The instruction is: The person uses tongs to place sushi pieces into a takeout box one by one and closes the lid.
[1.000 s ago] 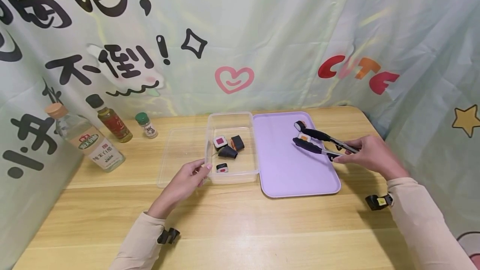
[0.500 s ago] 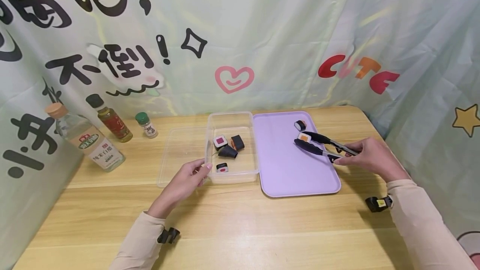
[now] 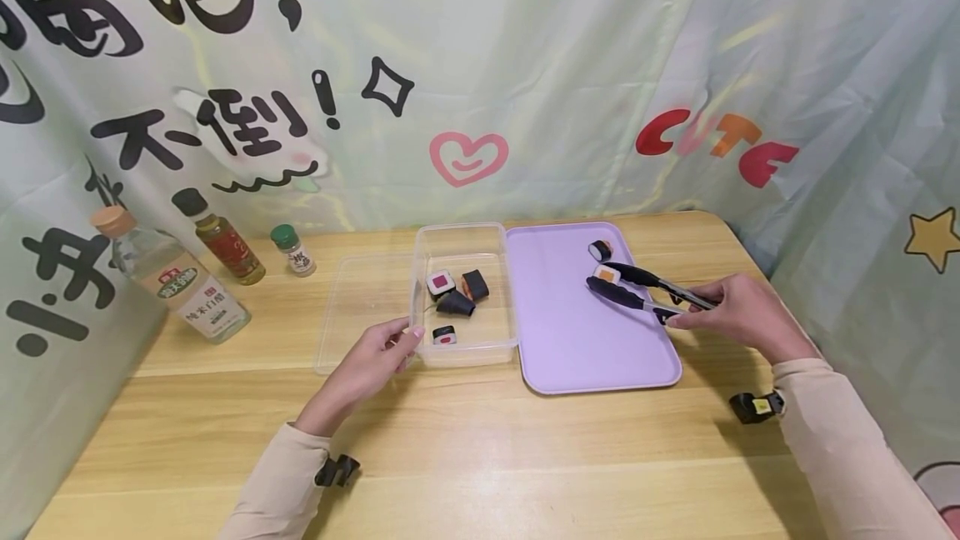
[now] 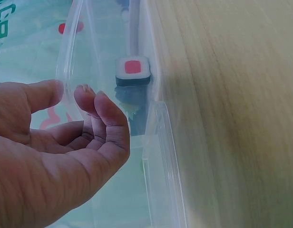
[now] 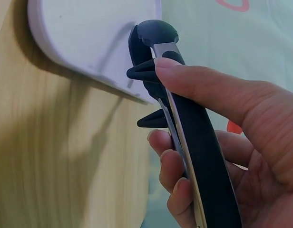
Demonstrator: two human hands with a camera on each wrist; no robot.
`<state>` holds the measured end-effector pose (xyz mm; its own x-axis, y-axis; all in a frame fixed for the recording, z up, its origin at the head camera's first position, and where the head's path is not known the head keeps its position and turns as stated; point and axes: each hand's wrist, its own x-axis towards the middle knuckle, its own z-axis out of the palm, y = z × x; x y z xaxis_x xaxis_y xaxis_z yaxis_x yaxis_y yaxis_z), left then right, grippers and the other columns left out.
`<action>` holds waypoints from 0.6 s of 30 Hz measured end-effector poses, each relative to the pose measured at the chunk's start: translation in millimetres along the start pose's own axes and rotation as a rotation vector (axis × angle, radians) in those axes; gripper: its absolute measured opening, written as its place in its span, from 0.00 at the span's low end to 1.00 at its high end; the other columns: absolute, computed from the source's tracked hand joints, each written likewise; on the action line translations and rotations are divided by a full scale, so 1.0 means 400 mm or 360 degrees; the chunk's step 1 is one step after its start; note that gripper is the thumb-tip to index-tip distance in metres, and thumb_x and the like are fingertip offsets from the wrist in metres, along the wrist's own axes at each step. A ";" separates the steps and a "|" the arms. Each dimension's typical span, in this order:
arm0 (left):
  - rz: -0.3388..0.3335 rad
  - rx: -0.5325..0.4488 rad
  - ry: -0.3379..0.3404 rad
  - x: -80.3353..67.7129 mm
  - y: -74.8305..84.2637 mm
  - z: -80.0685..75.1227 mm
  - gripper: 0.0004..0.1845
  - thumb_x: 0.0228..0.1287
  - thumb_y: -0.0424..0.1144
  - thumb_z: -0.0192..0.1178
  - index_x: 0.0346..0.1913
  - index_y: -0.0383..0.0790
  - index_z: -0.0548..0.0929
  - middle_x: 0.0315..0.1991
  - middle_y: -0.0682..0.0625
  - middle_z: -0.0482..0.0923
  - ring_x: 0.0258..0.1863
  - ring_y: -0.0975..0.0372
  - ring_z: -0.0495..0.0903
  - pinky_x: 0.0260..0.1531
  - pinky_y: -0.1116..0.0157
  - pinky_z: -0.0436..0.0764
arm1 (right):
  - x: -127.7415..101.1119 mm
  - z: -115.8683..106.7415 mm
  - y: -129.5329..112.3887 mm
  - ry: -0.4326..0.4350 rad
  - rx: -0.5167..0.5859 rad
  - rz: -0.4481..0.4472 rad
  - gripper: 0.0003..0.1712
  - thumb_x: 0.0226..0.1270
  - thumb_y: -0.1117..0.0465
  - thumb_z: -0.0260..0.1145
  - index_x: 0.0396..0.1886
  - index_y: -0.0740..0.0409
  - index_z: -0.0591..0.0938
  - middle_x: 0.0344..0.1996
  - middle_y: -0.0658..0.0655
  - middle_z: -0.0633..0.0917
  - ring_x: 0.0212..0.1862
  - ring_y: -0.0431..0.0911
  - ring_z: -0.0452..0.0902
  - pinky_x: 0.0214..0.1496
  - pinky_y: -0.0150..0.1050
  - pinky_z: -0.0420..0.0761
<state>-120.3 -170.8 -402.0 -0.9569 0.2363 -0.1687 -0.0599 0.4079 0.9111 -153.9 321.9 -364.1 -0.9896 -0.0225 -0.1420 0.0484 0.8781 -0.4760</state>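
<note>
I am at the picking-up step — my right hand [image 3: 731, 315] grips the black tongs [image 3: 645, 286], thumb on top of the handle and fingers curled underneath, and the two tips straddle the orange-topped sushi piece [image 3: 606, 275] on the purple tray [image 3: 577, 348]. From the head view the tips look close on either side of the piece, but I cannot tell whether they already pinch it or only bracket it. My left hand [image 3: 375, 361] pinches the near-left wall of the clear box [image 3: 495, 240], thumb on one side and fingers curled against the other, steadying it on the table [image 3: 450, 457]. I judge that the next move calls for a firm but gentle squeeze on the tongs so the piece does not slip or roll, then a level lift across the tray edge toward the box. The piece itself is small and squat, with a dark wrap round a white ring and an orange patch on top; it sits in the far right part of the tray, just in front of a second sushi piece [image 3: 600, 250] of the same look. In the box lie four more sushi pieces [image 3: 453, 294] — two with pink centres, one with an orange face, one dark cone
</note>
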 end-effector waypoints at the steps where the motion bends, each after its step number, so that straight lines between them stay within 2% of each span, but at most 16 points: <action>1: -0.0004 -0.0004 -0.0001 0.000 0.000 0.000 0.23 0.80 0.43 0.51 0.67 0.31 0.75 0.27 0.43 0.72 0.24 0.60 0.67 0.18 0.70 0.62 | -0.001 0.000 -0.002 0.0003 -0.0001 -0.0001 0.49 0.44 0.33 0.81 0.54 0.67 0.86 0.30 0.53 0.86 0.35 0.50 0.69 0.29 0.39 0.65; 8: 0.0008 -0.0017 -0.0015 0.000 -0.002 0.000 0.22 0.80 0.44 0.51 0.65 0.30 0.76 0.26 0.45 0.71 0.24 0.59 0.66 0.18 0.70 0.62 | 0.000 -0.007 -0.028 0.0000 0.0002 -0.0011 0.49 0.45 0.32 0.81 0.55 0.67 0.85 0.32 0.54 0.86 0.36 0.51 0.69 0.29 0.40 0.65; 13: 0.0007 -0.0020 -0.0016 -0.001 0.000 0.001 0.22 0.81 0.44 0.51 0.66 0.30 0.75 0.26 0.45 0.71 0.25 0.60 0.66 0.18 0.70 0.63 | 0.003 -0.014 -0.051 0.0028 -0.0022 -0.0073 0.49 0.44 0.33 0.81 0.56 0.66 0.85 0.35 0.55 0.88 0.38 0.52 0.71 0.30 0.40 0.67; 18: 0.0007 -0.0015 -0.0013 0.000 -0.002 0.001 0.22 0.81 0.44 0.51 0.64 0.30 0.76 0.26 0.47 0.70 0.24 0.60 0.66 0.18 0.70 0.62 | 0.009 -0.025 -0.076 0.0070 -0.0074 -0.0142 0.51 0.41 0.29 0.80 0.56 0.62 0.86 0.26 0.50 0.87 0.36 0.50 0.69 0.29 0.41 0.65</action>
<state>-120.1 -171.0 -402.8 -0.9548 0.2455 -0.1678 -0.0583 0.3987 0.9152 -160.2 299.9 -341.3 -0.9948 -0.0811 -0.0621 -0.0452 0.8947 -0.4443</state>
